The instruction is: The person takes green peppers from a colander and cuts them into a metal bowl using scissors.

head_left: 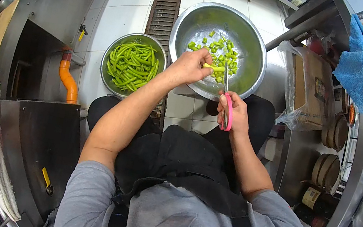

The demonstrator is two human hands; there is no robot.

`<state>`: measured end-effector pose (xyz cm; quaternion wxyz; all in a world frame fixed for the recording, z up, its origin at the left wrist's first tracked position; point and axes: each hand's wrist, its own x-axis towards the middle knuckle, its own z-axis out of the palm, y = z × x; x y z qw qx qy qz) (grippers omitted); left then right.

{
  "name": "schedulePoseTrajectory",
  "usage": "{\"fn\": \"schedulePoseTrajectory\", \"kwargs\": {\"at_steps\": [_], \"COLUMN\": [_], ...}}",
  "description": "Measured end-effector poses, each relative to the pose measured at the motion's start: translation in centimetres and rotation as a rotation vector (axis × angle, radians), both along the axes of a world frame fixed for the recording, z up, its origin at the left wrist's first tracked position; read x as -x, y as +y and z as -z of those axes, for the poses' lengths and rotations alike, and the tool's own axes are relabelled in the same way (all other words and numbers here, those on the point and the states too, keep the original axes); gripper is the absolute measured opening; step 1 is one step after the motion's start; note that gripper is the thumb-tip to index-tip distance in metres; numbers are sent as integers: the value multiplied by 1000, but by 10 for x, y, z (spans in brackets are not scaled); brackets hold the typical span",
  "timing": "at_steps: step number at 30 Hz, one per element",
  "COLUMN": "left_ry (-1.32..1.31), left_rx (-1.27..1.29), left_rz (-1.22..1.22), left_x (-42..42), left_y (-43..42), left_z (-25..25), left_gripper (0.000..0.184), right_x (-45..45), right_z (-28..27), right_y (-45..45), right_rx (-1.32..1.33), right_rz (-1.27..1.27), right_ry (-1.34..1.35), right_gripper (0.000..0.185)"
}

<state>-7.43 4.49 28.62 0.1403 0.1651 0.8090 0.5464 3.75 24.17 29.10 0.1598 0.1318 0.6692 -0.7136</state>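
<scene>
1. The left hand (190, 69) reaches over the large bowl (258, 73), its thumb and fingers closed on a light green pepper (216, 68).
2. The pepper points toward the person's right, its far end at the blades of the scissors (228, 115).
3. The right hand (238, 115) is closed around the pink handles of the scissors near the bowl's near rim. The blades point away from the person and out over the bowl; how far apart they stand is hard to tell.
4. Short green pieces (228, 47) lie scattered inside the large bowl, under and beyond the left hand, on its bare metal bottom.
5. The small bowl (105, 73) is just beside the large bowl, on the person's left, and holds a heap of long green peppers (132, 66).
6. A rusty drain grate (166, 1) runs along the white tiled floor (122, 20) beyond the bowls.
7. The person wears a black apron (193, 157) over a grey shirt (89, 194).
8. At the left, an orange pipe (67, 79) bends down beside a metal cabinet (37, 146); at the right, a blue towel (357, 67) hangs near a box (310, 87) wrapped in clear plastic.
</scene>
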Motion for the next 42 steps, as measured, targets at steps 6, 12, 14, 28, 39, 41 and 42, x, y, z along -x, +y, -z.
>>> {"fn": "schedulePoseTrajectory", "kwargs": {"at_steps": [6, 12, 14, 28, 39, 41, 42], "left_ry": [57, 21, -26, 167, 170, 173, 177], "left_rx": [-10, -81, -100, 53, -24, 1, 26], "left_rz": [-97, 93, 132, -60, 68, 70, 73], "left_x": [4, -12, -11, -2, -13, -10, -10], "left_y": [0, 11, 10, 3, 12, 10, 9], "left_z": [3, -5, -7, 4, 1, 2, 3], "left_gripper": [20, 22, 24, 25, 22, 22, 22], "right_x": [-11, -1, 2, -15, 0, 1, 1], "right_z": [8, 3, 3, 6, 9, 7, 6], "right_y": [1, -1, -3, -2, -3, -2, -3], "right_rx": [122, 103, 125, 38, 103, 1, 1], "right_rz": [-57, -51, 11, -16, -33, -85, -87], "right_ry": [13, 68, 54, -40, 65, 32, 30], "right_gripper": [37, 38, 33, 36, 38, 32, 32]}}
